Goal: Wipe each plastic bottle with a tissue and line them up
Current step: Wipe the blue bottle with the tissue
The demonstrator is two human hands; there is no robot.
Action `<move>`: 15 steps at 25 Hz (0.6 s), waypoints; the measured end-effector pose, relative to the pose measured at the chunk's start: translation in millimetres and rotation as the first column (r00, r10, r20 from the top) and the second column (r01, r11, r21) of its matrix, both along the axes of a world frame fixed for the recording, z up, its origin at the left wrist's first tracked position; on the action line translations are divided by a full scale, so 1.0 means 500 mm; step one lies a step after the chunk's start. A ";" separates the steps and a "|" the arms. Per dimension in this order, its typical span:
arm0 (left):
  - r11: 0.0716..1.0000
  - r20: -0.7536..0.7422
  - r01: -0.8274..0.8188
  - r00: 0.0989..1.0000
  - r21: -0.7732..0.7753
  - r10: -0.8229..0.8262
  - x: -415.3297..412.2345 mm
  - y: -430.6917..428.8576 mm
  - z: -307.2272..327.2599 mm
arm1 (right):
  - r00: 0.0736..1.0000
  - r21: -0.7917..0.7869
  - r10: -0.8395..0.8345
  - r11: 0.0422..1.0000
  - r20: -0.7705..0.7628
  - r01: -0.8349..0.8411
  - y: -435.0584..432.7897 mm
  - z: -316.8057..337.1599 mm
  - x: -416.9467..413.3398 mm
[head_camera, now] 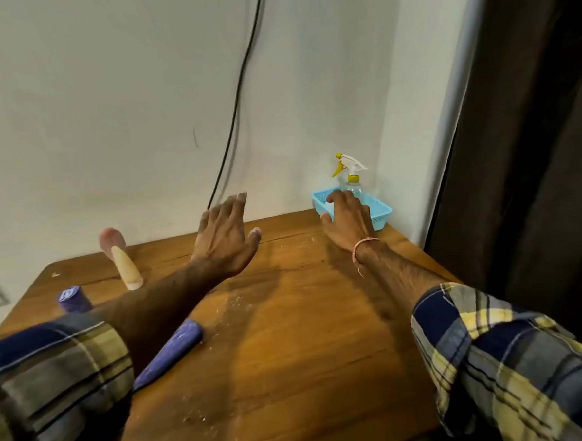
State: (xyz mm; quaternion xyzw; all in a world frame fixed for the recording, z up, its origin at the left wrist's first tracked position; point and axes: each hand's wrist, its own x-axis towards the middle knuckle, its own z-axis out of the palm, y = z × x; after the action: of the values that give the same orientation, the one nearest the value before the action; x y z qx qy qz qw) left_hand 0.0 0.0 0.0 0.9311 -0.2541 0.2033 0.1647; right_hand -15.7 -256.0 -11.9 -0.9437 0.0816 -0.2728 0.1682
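Near purple bottle [174, 346]: lying on its side on the table [290, 339], well to the near left of the blue basket [383, 216]; its long axis is running diagonally, rounded end aiming toward the basket, other end hiding under the left sleeve.
Second purple bottle [72, 298]: sitting farther left of the basket, round end facing up; the rest is hidden by the forearm.
Cream bottle [127, 268]: lying far left of the basket, narrow end pointing away, wide end nearer.
Pink bottle [112, 238]: just behind the cream one; orientation unclear.
Left hand [224, 239]: hovering left of the basket, fingers straight and spread, holding nothing.
Right hand [347, 217]: reaching into the basket, fingers arching over something white; whether it is gripping cannot be told.
Step in hand: probably fetching a tissue; pinching it cleanly while the free hand is steadying the nearest bottle seems wise.
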 end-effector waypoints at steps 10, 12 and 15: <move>0.999 -0.333 0.031 0.942 -0.013 -0.033 0.110 -0.085 -0.139 | 0.798 -0.031 -0.209 0.972 -0.566 0.232 -0.211 -0.047 0.203; 0.999 -0.348 0.024 0.937 -0.029 -0.033 0.119 -0.077 -0.150 | 0.778 -0.021 -0.221 0.966 -0.589 0.258 -0.215 -0.064 0.235; 0.995 -0.364 -0.014 0.931 -0.096 -0.022 0.129 -0.046 -0.147 | 0.757 -0.051 -0.270 0.953 -0.595 0.300 -0.220 -0.078 0.266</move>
State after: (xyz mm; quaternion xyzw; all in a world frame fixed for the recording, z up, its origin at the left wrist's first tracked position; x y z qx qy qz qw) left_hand 64.5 -22.9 -73.4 0.9430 -0.2109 0.0385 0.2545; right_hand 117.3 -366.2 -51.1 -0.9534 0.2792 0.0168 0.1130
